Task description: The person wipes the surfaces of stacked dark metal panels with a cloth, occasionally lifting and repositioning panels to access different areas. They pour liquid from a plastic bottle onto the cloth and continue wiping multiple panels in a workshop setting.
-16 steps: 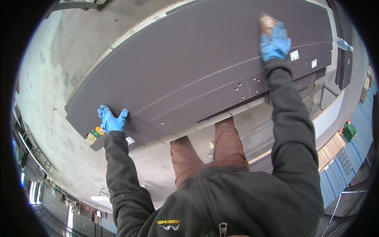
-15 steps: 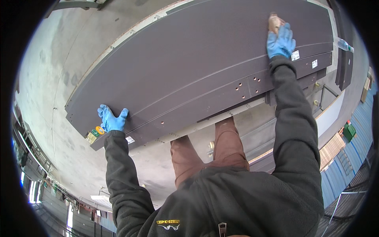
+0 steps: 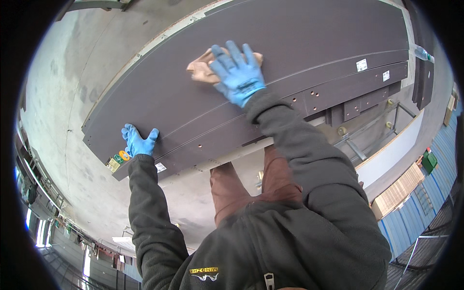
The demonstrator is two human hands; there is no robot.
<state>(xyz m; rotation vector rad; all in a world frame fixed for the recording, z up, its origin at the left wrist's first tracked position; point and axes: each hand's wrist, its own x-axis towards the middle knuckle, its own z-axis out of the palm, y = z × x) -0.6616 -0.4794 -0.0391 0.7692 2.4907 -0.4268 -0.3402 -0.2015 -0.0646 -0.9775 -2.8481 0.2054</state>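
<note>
A long dark brown panel (image 3: 309, 31) lies in front of me. My right hand (image 3: 239, 77), in a blue glove, rests flat and open on a crumpled beige cloth (image 3: 203, 66), pressing it against the panel near its middle. The cloth sticks out on both sides of the fingers. My left hand (image 3: 139, 141), gloved in the same blue, lies open near the panel's left end, thumb spread away from the fingers. Next to it are an orange and green sticker (image 3: 121, 155) and a white label (image 3: 160, 167).
Narrower dark strips with round holes (image 3: 338, 94) run along the panel's near side. A plastic bottle (image 3: 421, 53) lies past its right end. Below right stand a metal frame with rollers (image 3: 357, 150), a white board (image 3: 391, 154) and a stack of light wooden pieces (image 3: 398, 189).
My right hand has swept the cloth leftward across the panel, from near the right end to the middle. My left hand has stayed nearly in place.
</note>
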